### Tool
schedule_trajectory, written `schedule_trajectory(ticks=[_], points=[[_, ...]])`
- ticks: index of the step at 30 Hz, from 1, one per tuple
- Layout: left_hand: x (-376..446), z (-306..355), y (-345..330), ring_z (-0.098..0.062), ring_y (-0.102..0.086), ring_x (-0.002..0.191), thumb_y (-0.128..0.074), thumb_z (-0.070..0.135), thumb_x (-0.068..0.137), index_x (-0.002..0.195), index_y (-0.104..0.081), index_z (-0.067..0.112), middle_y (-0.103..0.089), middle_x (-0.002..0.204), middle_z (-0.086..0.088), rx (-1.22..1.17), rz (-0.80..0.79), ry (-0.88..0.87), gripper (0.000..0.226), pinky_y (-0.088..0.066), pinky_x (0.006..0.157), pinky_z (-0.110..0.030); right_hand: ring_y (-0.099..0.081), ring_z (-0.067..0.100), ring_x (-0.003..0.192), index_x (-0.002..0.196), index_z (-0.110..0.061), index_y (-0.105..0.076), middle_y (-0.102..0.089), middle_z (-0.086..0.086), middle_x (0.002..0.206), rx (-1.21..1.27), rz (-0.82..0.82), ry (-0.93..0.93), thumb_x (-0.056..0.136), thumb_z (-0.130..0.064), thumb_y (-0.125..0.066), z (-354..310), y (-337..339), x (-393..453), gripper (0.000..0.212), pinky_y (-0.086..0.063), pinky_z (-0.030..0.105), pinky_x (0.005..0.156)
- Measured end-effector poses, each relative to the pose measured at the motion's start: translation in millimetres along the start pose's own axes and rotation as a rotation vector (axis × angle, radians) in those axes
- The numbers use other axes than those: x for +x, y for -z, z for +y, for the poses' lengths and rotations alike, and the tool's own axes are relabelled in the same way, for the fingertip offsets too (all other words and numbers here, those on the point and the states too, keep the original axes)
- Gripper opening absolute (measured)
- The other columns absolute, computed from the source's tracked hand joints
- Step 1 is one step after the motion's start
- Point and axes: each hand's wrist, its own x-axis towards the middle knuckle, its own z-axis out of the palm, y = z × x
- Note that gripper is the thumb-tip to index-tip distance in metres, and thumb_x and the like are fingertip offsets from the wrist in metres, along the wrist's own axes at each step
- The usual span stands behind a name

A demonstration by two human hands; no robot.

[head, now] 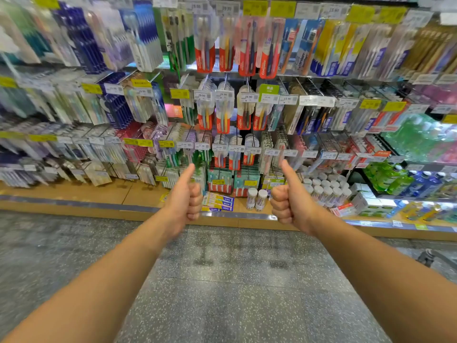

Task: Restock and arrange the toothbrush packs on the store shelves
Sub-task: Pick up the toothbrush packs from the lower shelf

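Fists clenched on nothing, thumbs up, left hand (184, 201) and right hand (289, 201) at centre frame before hanging toothbrush packs (223, 112): probably a signal, not handling.

Toothbrush packs (223, 43) hang upright in tight rows on pegs across the upper half of the frame, tier below tier, many with red bases at centre and blue or white ones at upper left. A few flat packs (218, 202) lie loose on the wooden base shelf (99, 194) at lower centre.
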Motion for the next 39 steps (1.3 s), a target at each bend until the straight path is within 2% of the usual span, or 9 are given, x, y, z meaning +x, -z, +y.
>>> schedule_trajectory(ticks=[6,11,16,19,22,23,27,32,39], points=[[-3.1,12.9,47.0,-0.013,-0.018,0.045,-0.053,0.047,0.103,0.048,-0.037,0.030,-0.027,0.047,0.010,0.198,0.118,-0.044,0.060,-0.015,0.052,-0.031,-0.012,0.017,0.053,0.056,-0.024,-0.034,-0.025,-0.004,0.056,-0.159,-0.041,-0.030,0.088,-0.082,-0.039,2.1,-52.2,25.5,0.066,-0.011,0.030,0.050],[-13.4,20.8,94.1,-0.012,-0.019,0.045,-0.057,0.038,0.103,0.062,-0.040,0.026,-0.028,0.047,0.011,0.258,0.231,-0.033,0.047,-0.015,0.052,-0.030,-0.036,0.014,0.045,0.068,-0.020,-0.055,-0.046,-0.005,0.052,-0.381,-0.036,-0.005,0.096,-0.054,-0.059,0.9,-105.6,49.7,0.043,-0.031,0.027,0.051],[-16.3,24.4,144.1,-0.013,-0.020,0.048,-0.054,0.037,0.105,0.068,-0.058,0.026,-0.028,0.055,0.007,0.292,0.285,-0.032,0.039,-0.016,0.052,-0.030,-0.046,0.013,0.046,0.088,-0.009,-0.056,-0.055,0.001,0.065,-0.509,-0.087,0.040,0.101,-0.029,-0.062,-5.8,-156.3,72.9,0.024,-0.041,0.027,0.045],[-12.0,24.1,169.9,-0.011,-0.025,0.049,-0.052,0.039,0.106,0.097,-0.064,0.012,-0.033,0.055,0.009,0.374,0.293,-0.061,0.030,-0.022,0.051,-0.029,-0.056,0.018,0.057,0.084,-0.011,-0.056,-0.063,0.007,0.075,-0.626,-0.089,0.075,0.100,-0.030,-0.064,-3.1,-178.9,88.7,0.026,-0.049,0.031,0.052],[-1.2,17.4,192.4,-0.014,-0.029,0.055,-0.052,0.040,0.105,0.070,-0.049,0.019,-0.034,0.061,0.006,0.438,0.293,-0.082,0.041,-0.027,0.055,-0.030,-0.063,0.021,0.068,0.084,-0.013,-0.055,-0.067,0.008,0.078,-0.800,-0.096,0.111,0.098,-0.032,-0.065,3.5,-196.1,99.9,0.026,-0.056,0.034,0.061],[2.4,13.4,198.7,-0.016,-0.030,0.057,-0.052,0.040,0.105,0.071,-0.037,0.023,-0.034,0.064,0.005,0.436,0.300,-0.079,0.040,-0.027,0.056,-0.031,-0.064,0.022,0.071,0.083,-0.014,-0.055,-0.067,0.008,0.078,-0.841,-0.107,0.121,0.098,-0.033,-0.065,5.8,-200.3,103.0,0.026,-0.057,0.037,0.065],[20.7,-2.7,216.5,-0.015,-0.033,0.057,-0.054,0.036,0.105,0.074,-0.044,0.021,-0.038,0.066,0.004,0.416,0.303,-0.042,0.036,-0.028,0.054,-0.030,-0.061,0.020,0.077,0.079,-0.021,-0.055,-0.065,0.002,0.082,-0.985,-0.144,0.122,0.096,-0.032,-0.064,11.6,-210.0,119.9,0.023,-0.058,0.043,0.078],[53.5,-15.5,228.0,-0.017,-0.045,0.062,-0.057,0.035,0.104,0.074,-0.050,0.019,-0.050,0.071,0.001,0.444,0.331,-0.020,0.035,-0.033,0.057,-0.030,-0.058,0.012,0.075,0.092,-0.016,-0.061,-0.063,-0.004,0.085,-1.063,-0.167,0.099,0.098,-0.031,-0.064,24.8,-208.6,154.1,0.017,-0.046,0.025,0.064],[124.4,-38.9,246.1,-0.021,-0.056,0.073,-0.064,0.037,0.098,0.078,-0.057,0.020,-0.069,0.080,0.002,0.611,0.356,0.018,0.028,-0.044,0.072,-0.035,-0.058,0.013,0.074,0.084,-0.027,-0.058,-0.064,-0.006,0.081,-1.168,-0.223,0.070,0.095,-0.040,-0.065,50.8,-201.6,238.8,0.018,-0.046,0.030,0.068]])
